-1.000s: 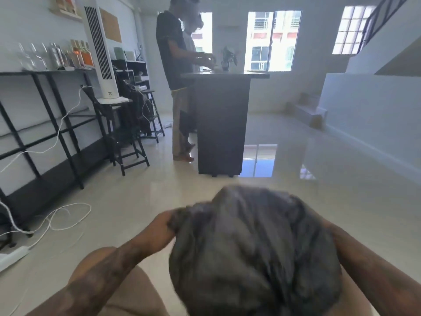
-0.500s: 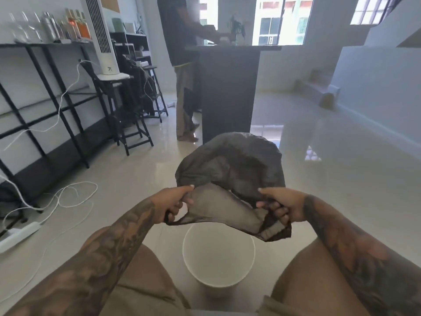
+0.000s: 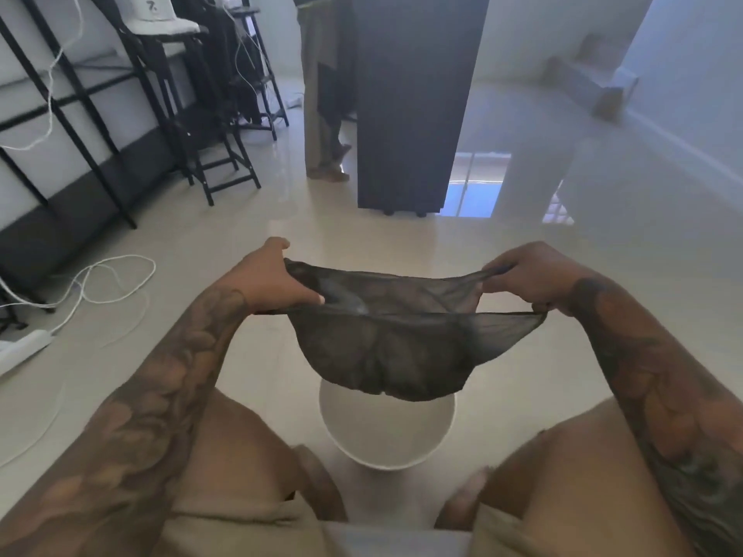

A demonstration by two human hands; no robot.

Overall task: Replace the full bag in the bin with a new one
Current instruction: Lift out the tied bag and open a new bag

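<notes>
Half the bin (image 3: 388,436) behind bag (image 3: 386,351)

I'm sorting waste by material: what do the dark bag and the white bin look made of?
Bag: thin plastic film, dark grey and half see-through; it wrinkles and stretches taut between the left hand and right hand. Bin: probably smooth white plastic with a matte inside and an even, thin rim, though painted metal can't be ruled out.

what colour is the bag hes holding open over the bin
Dark grey to black, thin and slightly see-through: the bag shows best in the head view, stretched above the white bin.
</notes>
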